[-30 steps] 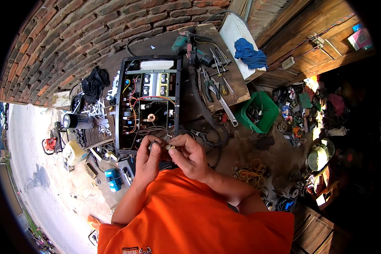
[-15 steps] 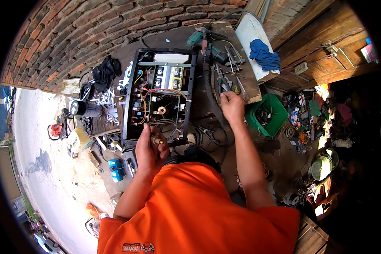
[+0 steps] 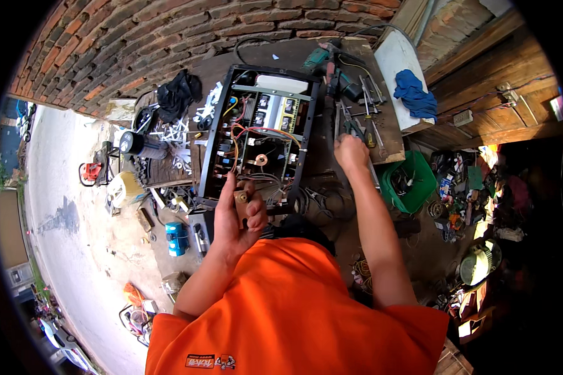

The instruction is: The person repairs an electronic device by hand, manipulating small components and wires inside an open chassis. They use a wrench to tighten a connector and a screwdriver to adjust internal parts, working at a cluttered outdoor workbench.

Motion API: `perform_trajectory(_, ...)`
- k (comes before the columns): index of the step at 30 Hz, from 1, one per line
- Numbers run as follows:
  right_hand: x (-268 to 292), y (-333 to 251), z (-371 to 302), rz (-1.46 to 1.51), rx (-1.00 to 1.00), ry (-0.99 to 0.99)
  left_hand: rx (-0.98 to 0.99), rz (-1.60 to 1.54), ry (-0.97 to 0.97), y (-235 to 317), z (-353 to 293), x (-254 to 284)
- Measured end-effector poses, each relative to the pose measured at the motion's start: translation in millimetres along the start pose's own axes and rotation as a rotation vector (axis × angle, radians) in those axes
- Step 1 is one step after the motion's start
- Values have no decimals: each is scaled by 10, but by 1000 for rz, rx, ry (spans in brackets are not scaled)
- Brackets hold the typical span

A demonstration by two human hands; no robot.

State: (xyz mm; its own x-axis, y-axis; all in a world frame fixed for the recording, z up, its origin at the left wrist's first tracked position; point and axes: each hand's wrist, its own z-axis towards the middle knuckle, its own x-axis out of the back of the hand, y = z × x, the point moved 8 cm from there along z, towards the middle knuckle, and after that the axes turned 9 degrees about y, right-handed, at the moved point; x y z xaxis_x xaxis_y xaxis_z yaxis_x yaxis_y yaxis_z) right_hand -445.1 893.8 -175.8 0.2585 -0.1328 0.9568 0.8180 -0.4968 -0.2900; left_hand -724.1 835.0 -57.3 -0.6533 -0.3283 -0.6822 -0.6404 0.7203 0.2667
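My left hand (image 3: 231, 219) is closed around a small brass fitting (image 3: 242, 197), just in front of an opened electrical unit (image 3: 261, 140). The unit has a black metal frame, with red and orange wires, green boards and a copper-coloured ring inside. My right hand (image 3: 352, 153) is closed, low over the hand tools at the bench's right side. Pliers (image 3: 355, 129) lie right at its fingers, and a screwdriver (image 3: 370, 139) is beside it. What the right fingers grip is hidden under the hand.
A green power drill (image 3: 317, 57) lies at the back of the wooden bench (image 3: 391, 150). A green bin (image 3: 426, 178) stands right of my forearm. Blue cloth (image 3: 414, 94) hangs on a white board. White plastic pieces and a black spray can (image 3: 142, 145) are at left.
The whole scene has shifted right in the view. In my left hand the brass fitting has turned, its end now facing up. My right hand has closed more over the tools.
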Motion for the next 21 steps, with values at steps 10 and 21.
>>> perform_trajectory(10,290,888,-643,123,-252,250,-39,32,124,19,-16,139)
perform_trajectory(21,373,960,-564,315,-216,359,-18,117,66,-106,32,122)
